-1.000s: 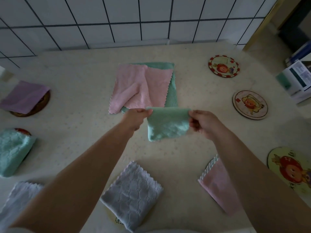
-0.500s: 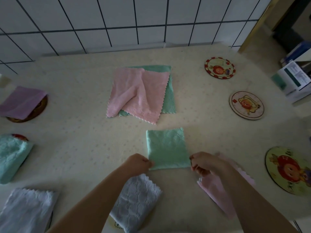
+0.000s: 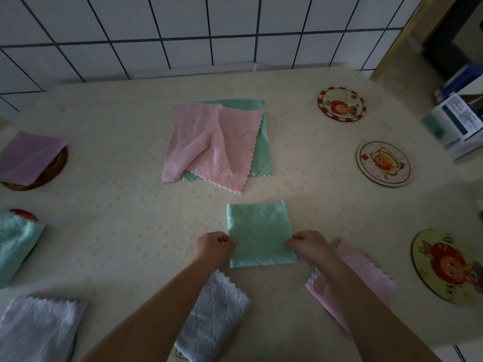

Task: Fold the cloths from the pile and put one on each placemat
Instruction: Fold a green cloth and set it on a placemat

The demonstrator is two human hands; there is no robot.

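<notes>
The left hand (image 3: 214, 247) and right hand (image 3: 306, 244) are each closed in a pinch on opposite side edges of the folded green cloth (image 3: 260, 232), near its bottom corners. The cloth lies flat on the table (image 3: 117, 231) between the hands, its slightly longer axis running away from the person. The nearest bare placemat (image 3: 448, 266) lies to the right, nearer the right hand, with a folded pink cloth (image 3: 366, 273) between.
</notes>
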